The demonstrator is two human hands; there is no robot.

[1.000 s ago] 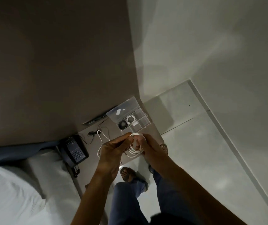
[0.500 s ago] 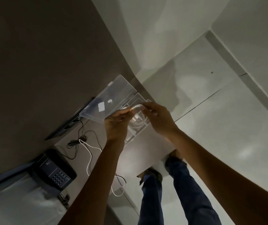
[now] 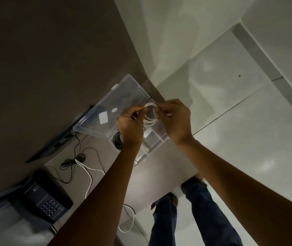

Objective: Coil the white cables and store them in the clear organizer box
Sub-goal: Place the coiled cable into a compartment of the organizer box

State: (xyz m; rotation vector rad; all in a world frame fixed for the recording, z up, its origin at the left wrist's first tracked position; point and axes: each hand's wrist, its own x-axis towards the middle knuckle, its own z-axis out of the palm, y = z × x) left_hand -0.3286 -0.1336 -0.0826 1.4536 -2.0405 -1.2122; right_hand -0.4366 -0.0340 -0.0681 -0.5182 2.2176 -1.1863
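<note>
A view from a head-worn camera looks down on a grey surface [image 3: 163, 167] set against a dark wall, with pale floor tiles to the right and a person's legs in blue trousers below. At the near left sits a black desk telephone [image 3: 44, 197]. Farther along the surface stands the clear organizer box [image 3: 156, 139], its lid [image 3: 113, 110] swung open to the left; a dark coiled cable [image 3: 117, 142] shows in one compartment, and the other compartments are too hidden to read. Both arms reach in from below. The left hand [image 3: 130, 124] and the right hand [image 3: 174, 118] are each pinched shut on a coiled white cable [image 3: 150, 114], holding it together just above the open box. This coil looks finished and appears about to be lowered into a compartment. Work remains: a loose white cable [image 3: 90, 174] trails uncoiled across the surface beside a thin black wire [image 3: 69, 162], toward its near edge.
</note>
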